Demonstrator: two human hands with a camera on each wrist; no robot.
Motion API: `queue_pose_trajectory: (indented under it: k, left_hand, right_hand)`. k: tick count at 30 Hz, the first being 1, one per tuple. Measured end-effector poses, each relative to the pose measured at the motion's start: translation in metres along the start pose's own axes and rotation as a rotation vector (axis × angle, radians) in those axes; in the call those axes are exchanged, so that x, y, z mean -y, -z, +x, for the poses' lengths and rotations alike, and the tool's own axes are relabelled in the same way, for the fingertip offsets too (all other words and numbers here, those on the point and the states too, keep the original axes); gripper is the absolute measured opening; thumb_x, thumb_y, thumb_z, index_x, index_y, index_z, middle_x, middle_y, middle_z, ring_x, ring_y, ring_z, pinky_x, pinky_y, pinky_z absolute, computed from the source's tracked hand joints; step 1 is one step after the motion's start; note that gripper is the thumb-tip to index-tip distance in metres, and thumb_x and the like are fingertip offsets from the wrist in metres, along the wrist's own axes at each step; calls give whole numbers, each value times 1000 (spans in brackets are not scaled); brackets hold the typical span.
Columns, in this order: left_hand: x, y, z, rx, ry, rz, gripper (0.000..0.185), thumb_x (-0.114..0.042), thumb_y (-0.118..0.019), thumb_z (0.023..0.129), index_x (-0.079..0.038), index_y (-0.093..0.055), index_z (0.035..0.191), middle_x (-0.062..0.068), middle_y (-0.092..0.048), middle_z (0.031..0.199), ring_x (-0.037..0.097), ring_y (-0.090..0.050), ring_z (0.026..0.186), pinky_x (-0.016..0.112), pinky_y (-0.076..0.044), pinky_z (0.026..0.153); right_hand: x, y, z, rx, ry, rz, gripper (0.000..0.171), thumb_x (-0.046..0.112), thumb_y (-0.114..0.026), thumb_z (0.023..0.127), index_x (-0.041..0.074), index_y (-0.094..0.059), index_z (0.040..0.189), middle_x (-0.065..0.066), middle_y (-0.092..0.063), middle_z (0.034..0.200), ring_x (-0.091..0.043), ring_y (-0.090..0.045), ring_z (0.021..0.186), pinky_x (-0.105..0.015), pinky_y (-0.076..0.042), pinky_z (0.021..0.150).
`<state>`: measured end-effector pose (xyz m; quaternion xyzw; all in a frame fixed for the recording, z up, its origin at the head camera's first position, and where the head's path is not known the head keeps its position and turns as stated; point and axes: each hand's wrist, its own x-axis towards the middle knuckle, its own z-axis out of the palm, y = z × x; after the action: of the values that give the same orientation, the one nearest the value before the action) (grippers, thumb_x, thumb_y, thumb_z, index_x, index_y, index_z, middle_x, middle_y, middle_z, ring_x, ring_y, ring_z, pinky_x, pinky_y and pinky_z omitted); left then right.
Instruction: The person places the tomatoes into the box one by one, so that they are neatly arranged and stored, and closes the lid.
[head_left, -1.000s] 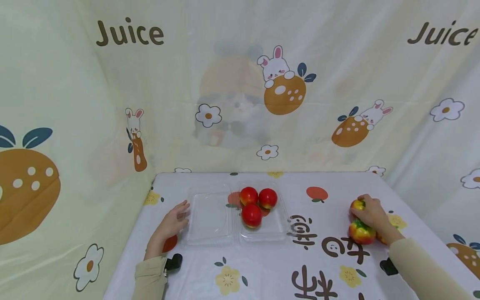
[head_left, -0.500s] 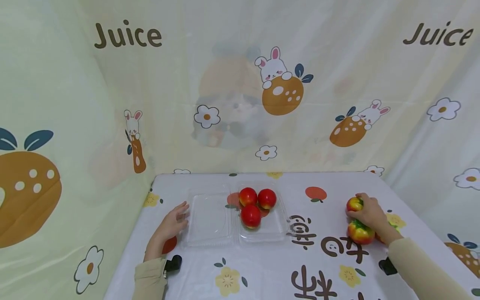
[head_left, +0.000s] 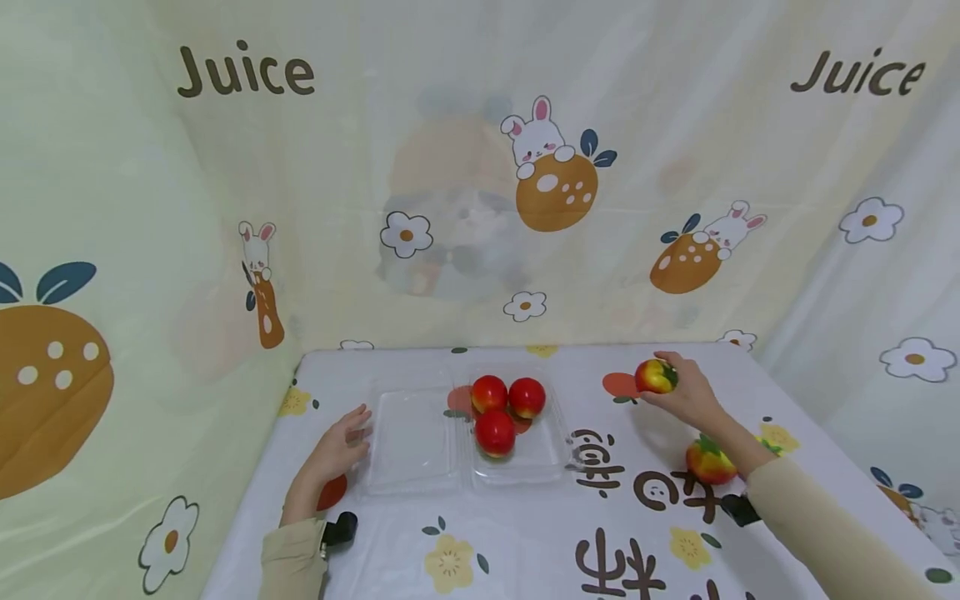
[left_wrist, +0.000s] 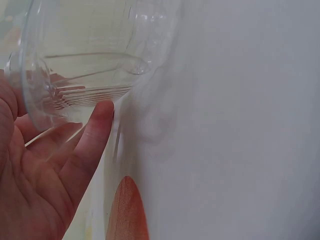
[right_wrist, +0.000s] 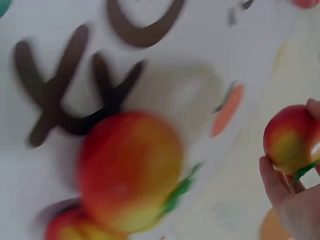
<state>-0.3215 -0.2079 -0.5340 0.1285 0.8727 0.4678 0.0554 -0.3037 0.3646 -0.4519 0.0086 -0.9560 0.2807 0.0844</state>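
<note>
Printed backdrop cloth [head_left: 450, 167] with rabbits and "Juice" lettering hangs behind and to both sides. Bench [head_left: 525, 533] under a white cloth with fruit and flower prints. Clear plastic clamshell box [head_left: 465, 433] lies open at centre: empty lid half toward 9 o'clock, tray half beside it holding three red fruits [head_left: 497, 412], touching each other in a cluster.

Left hand [head_left: 337, 446] rests flat at the lid's 9 o'clock edge, fingers relaxed and straight; the left wrist view shows a fingertip [left_wrist: 102, 112] touching the clear rim [left_wrist: 30, 95]. No grip closed there.

Right hand [head_left: 686, 396] is raised off the bench at about 3 o'clock from the tray, grip clamped on a red-yellow peach [head_left: 656, 376], fingers curled round it; the right wrist view shows it [right_wrist: 290, 137] held at the fingertips, leaf end down. Key relation: the tray lies toward 9 o'clock from the held peach, well apart, with printed cloth between; the right hand is the nearer one to it. The peach is round, so no long axis matters.

Another peach [head_left: 708, 463] sits on the bench at 5 o'clock of the right hand, near the sleeve [head_left: 825, 533]. A further one peeks in the wrist view [right_wrist: 75, 227], blurred.
</note>
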Motion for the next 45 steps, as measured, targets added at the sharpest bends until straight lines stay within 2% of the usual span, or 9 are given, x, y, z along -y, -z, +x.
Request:
queue_pose_trajectory:
  k: [5,11,16,22,33,41,45]
  left_hand:
    - [2,2,1,-1,4,3,56,-1,-54,89,1,-36,142,13,-23,154,37,-44,126,46,-46,94]
    - [0,2,-1,12,-17,8,56,-1,-52,89,2,-35,142,16,-23,153,39,-44,126,48,-44,95]
    - [-1,0,-1,6,-29,26,56,-1,-53,88,4,-36,141,18,-24,152,40,-45,124,47,-46,93]
    - [-2,1,2,10,3,8,56,-1,-53,89,0,-36,142,13,-23,154,38,-44,126,46,-46,94]
    - [1,0,0,6,26,-16,57,-2,-55,88,-1,-37,142,11,-24,154,36,-44,126,44,-48,92]
    - [1,0,0,12,-14,-2,55,-2,-54,90,1,-36,142,14,-23,153,38,-43,127,47,-43,97]
    - [0,0,0,8,-11,2,55,-1,-54,90,1,-37,142,14,-23,153,37,-44,127,47,-44,96]
  right_hand:
    - [37,-11,11,6,102,48,81,26,-78,75,5,-34,139,-26,-40,127,-42,-40,113,-60,-44,89]
    - [64,-29,11,50,131,50,79,29,-78,74,8,-36,138,-24,-42,125,-38,-44,110,-56,-46,88]
    - [73,-41,10,38,146,45,76,30,-78,73,11,-40,136,-22,-43,120,-36,-46,106,-55,-47,87]
    - [86,-50,13,47,130,46,74,34,-77,74,16,-44,137,-21,-42,120,-35,-45,107,-53,-49,85]
    - [111,-69,10,97,127,134,68,39,-78,72,17,-47,128,-14,-43,119,-33,-47,110,-38,-55,74]
    - [124,-83,7,113,160,193,70,37,-81,69,11,-40,120,-11,-51,121,-31,-54,108,-37,-55,76]
    - [124,-92,5,109,164,166,74,37,-82,68,15,-38,124,-11,-52,119,-29,-55,105,-36,-55,75]
